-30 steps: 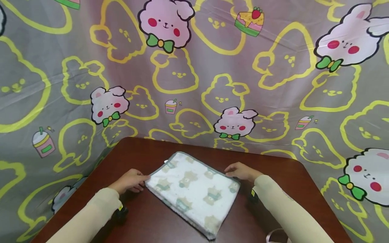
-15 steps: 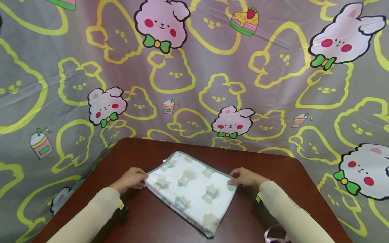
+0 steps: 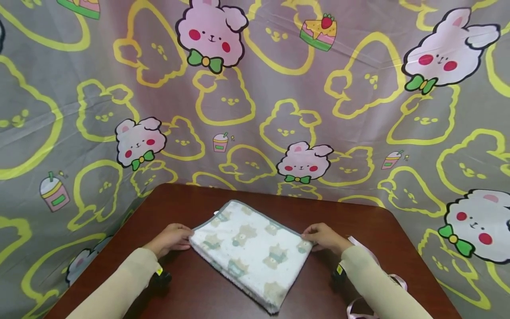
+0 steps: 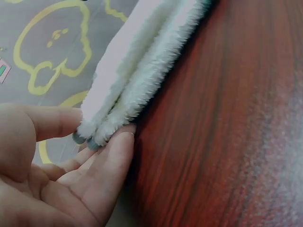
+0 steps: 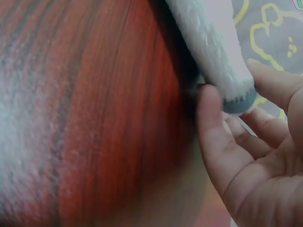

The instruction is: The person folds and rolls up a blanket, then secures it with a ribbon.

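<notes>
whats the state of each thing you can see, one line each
Bear-print cloth: folded in layers
Left hand: pinching the cloth's left corner
Right hand: pinching the cloth's right corner
Pink ribbon: loose, partly hidden by the right sleeve
Patterned curtain: hanging, creased in places

Soft, muted light overall, with glare and dark shadow up close.
The head view is evenly lit, a pinkish tint across the curtain (image 3: 255, 91); in the 2 wrist views, pale glare whitens part of the table (image 4: 222, 118), shadow darkens beneath the cloth (image 4: 147, 66), its top looks washed out, and fine detail is soft.
</notes>
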`<state>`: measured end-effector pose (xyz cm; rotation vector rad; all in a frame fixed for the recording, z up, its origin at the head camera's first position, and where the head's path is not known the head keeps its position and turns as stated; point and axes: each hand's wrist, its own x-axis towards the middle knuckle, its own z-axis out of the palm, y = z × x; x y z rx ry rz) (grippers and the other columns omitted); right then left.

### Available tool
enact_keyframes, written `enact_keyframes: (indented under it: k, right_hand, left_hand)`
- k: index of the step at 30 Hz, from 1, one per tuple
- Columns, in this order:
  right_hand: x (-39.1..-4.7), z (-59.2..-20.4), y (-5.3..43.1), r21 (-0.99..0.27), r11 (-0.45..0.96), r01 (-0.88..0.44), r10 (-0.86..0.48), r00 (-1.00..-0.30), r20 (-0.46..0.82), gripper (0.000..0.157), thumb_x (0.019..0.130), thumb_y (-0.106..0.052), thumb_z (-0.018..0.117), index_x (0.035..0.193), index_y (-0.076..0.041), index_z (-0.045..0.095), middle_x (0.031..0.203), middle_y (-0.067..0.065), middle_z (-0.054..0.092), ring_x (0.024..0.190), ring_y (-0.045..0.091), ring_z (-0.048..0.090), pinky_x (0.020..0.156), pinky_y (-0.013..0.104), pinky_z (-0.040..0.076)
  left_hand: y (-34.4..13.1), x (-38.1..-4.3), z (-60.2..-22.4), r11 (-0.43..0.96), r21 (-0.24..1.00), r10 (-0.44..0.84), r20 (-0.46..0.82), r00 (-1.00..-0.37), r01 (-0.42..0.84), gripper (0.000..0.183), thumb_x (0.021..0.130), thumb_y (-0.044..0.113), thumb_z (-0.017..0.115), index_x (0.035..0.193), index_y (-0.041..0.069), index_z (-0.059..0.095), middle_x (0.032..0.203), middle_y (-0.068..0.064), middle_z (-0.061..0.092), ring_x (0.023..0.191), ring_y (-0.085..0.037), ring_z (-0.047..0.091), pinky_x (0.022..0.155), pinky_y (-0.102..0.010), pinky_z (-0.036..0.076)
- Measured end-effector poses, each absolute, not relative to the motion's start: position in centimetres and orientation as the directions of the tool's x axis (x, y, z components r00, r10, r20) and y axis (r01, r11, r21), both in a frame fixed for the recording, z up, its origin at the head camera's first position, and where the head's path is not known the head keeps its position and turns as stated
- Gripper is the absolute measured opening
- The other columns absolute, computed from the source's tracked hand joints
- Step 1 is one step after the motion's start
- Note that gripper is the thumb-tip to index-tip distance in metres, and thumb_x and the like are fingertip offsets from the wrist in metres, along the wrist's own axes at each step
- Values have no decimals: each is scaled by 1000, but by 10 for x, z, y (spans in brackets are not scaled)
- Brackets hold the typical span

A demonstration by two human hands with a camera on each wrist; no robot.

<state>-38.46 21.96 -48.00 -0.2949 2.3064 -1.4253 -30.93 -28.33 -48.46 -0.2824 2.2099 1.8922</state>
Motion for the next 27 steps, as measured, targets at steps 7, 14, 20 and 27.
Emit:
enact_keyframes:
  k: [7,14,20,27]
  right_hand:
    - [-377,-479,221,-882,470,-3,-395,-895,-208,25,89,-15,72,103,4,65,92,9,63,80,23,61,68,44,55]
    - [-364,-478,219,-858,508,-74,-446,-875,-189,22,90,-16,71,104,2,66,94,7,64,84,22,60,69,44,54]
    - [-353,-479,214,-804,548,-231,-510,-854,-103,15,92,-15,68,100,-2,68,90,4,64,77,19,58,63,38,52]
    - [-346,-476,211,-729,605,-320,-512,-858,-48,8,92,-14,67,96,-7,69,84,-1,63,72,15,56,59,33,50]
  left_hand:
    - [-284,-312,-489,118,954,8,-278,-961,-275,33,92,0,61,116,-17,47,89,-13,62,75,-20,65,70,-36,57]
    - [-284,-316,-487,184,948,-58,-254,-966,-260,32,93,1,61,117,-15,49,91,-16,60,74,-21,63,69,-37,57]
    - [-286,-323,-489,220,945,-85,-229,-970,-242,30,94,1,59,117,-16,50,93,-18,61,75,-22,63,69,-37,57]
    - [-283,-338,-486,247,940,-94,-218,-971,-235,31,94,3,60,117,-15,51,98,-19,61,77,-20,64,70,-35,56]
